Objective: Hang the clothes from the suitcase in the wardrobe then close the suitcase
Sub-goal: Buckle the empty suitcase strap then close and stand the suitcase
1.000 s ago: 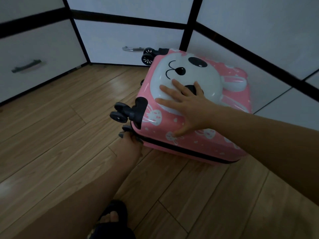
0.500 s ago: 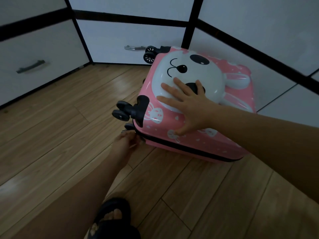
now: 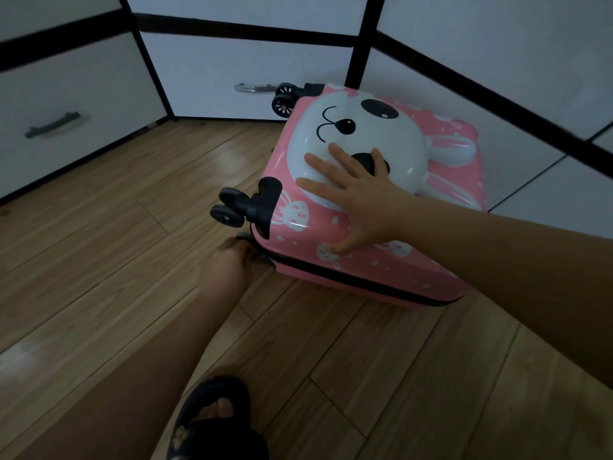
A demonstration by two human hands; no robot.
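Observation:
A pink hard-shell suitcase (image 3: 441,260) with a white rabbit face lies flat on the wooden floor, its lid down. My right hand (image 3: 355,190) presses flat on the lid with fingers spread. My left hand (image 3: 229,263) is at the near left corner, just below the black wheels (image 3: 232,207), with fingers curled round something small at the black zip line (image 3: 348,280); the zip pull itself is hidden by the fingers. No clothes are in view.
White wardrobe drawers with black frames stand behind: one with a dark handle (image 3: 53,125) at left, one with a silver handle (image 3: 253,88) behind the suitcase. White panels run along the right. My foot in a dark sandal (image 3: 212,423) is at the bottom.
My left hand has drawn back a little towards me along the suitcase's near corner. The right hand stays pressed on the lid; the view has shifted slightly.

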